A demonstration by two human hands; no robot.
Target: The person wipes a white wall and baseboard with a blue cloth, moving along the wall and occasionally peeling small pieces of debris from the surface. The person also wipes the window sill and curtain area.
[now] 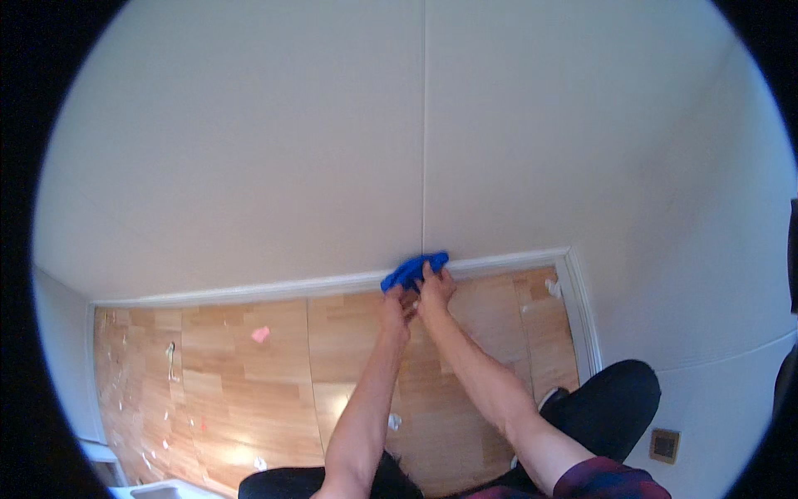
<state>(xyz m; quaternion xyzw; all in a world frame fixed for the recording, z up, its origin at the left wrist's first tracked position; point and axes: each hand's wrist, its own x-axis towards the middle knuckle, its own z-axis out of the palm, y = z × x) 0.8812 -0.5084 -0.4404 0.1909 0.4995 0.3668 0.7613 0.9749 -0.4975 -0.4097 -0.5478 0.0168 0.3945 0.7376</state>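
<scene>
A blue cloth (pixel 414 272) is bunched against the white baseboard (pixel 249 290), just below a vertical seam in the pale wall (pixel 280 156). My left hand (pixel 399 305) is on the cloth's lower left part, with the fingers partly hidden. Close beside it, my right hand (pixel 436 288) grips the cloth from the right, thumb side uppermost. Both forearms reach forward over the wood-look floor (pixel 355 349).
Scraps of white paper or plastic (pixel 394 421) and a pink scrap (pixel 260 334) litter the floor. At the right, baseboard (pixel 580 318) turns the corner near my bent knee (pixel 629 393). A square wall plate (pixel 664 446) and a white object (pixel 168 489) are lower down.
</scene>
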